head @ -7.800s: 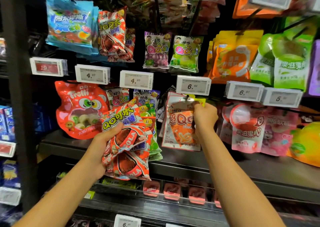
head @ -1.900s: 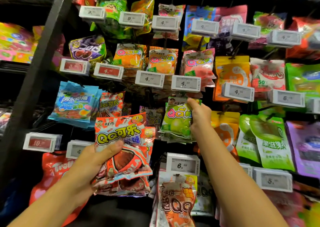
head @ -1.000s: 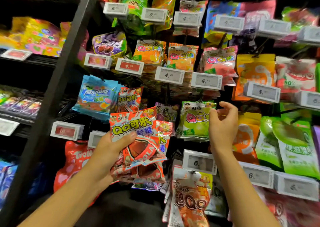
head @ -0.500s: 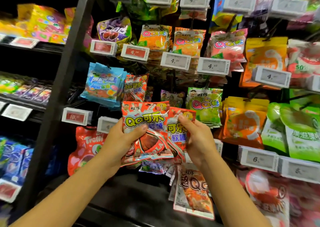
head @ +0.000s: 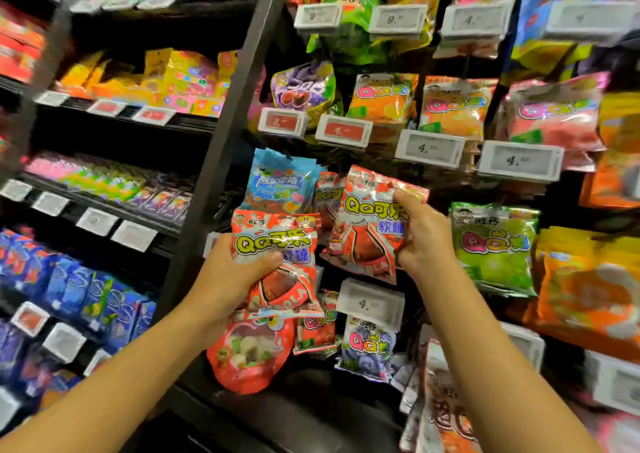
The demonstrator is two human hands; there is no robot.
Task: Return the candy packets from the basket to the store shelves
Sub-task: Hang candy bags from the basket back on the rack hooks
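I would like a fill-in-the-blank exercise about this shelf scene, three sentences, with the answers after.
1. The right hand lifts one cola candy packet by its ____ edge.
2. The left hand holds a packet of the ____ flavour.
3. The packet hanging just right of the right hand is ____ in colour.

Answers: top; same; green

Cola packet [head: 367, 231] in my right hand [head: 424, 241]: "QQ可乐". Cola packet [head: 277, 262] in my left hand [head: 225, 272]: "旺仔", "QQ可乐", "COLA". Green packet [head: 495, 248]: "旺仔", "QQ". Price tag [head: 429, 148]: "4."; price tag [head: 396, 19]: "9."
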